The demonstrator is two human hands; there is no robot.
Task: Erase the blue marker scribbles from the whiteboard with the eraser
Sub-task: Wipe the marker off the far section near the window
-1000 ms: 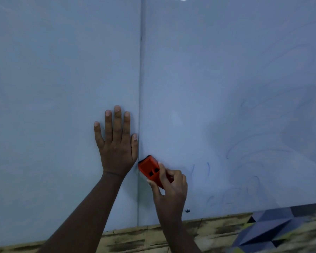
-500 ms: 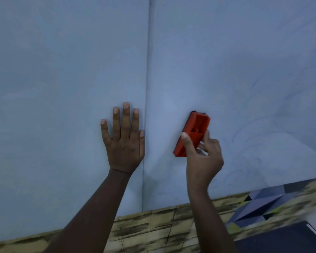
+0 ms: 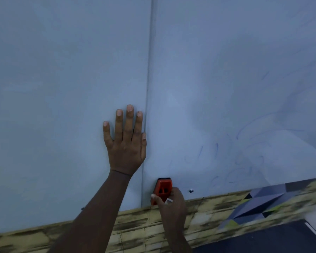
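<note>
The whiteboard [image 3: 62, 70] stood upright, made of two panels joined at a vertical seam [image 3: 148, 88]. Faint blue scribbles [image 3: 244, 152] covered the lower right panel. The left hand [image 3: 126, 148] lay flat on the left panel, just beside the seam. The eraser [image 3: 162, 189], gripped by the right hand [image 3: 171, 203], pressed against the right panel near its bottom edge. A small screw [image 3: 191, 191] sat just beside it.

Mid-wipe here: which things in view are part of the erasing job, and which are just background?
Part of the job:
- whiteboard
- blue scribbles, faint
- orange eraser, gripped by right hand
- left hand, flat on the board

Background:
- brick-pattern wall strip
- small screw
- dark surface
</note>
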